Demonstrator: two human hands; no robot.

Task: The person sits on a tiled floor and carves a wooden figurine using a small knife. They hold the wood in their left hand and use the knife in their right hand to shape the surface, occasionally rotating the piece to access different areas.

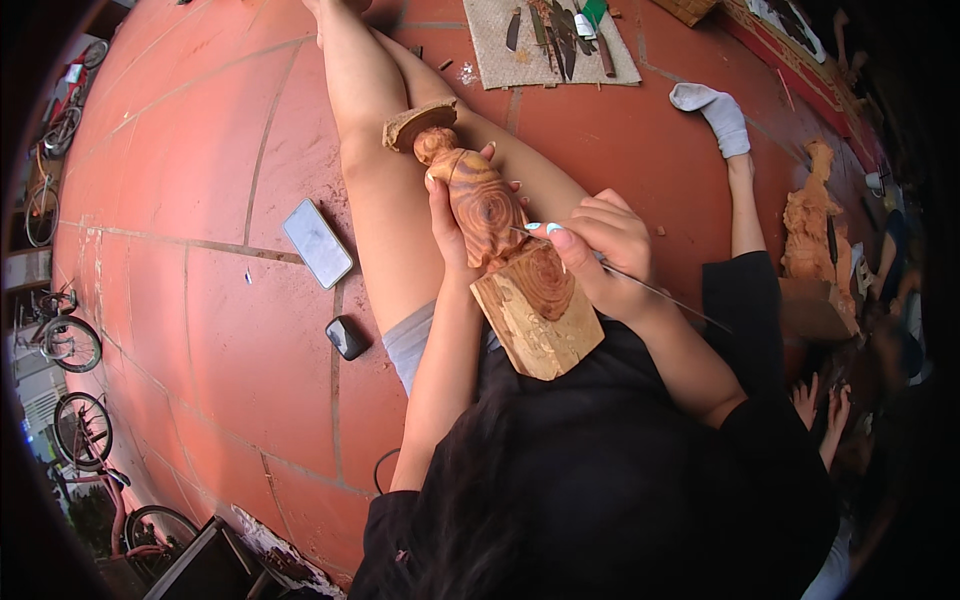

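A carved wooden figure [484, 203] with a round, wide-brimmed hat and swirling grain lies tilted over my lap. Its square, partly pale block base [545, 325] points toward my body. My left hand [452, 220] wraps round the figure's body from the left, fingertips showing on its far side. In my right hand [610, 245] is a thin metal rod-like tool [660, 290], pinched between thumb and fingers. The tool's tip meets the figure's lower body, just above the block; the exact shape of that tip is too small to make out.
On the tiled floor, left of my legs, lie a phone [318, 243] and a small black case [347, 338]. Several knives and files rest on a pale mat [490, 50] ahead. A larger wood carving [812, 235] stands at right, near another person's hands [822, 410]. Bicycles [75, 343] line the far left.
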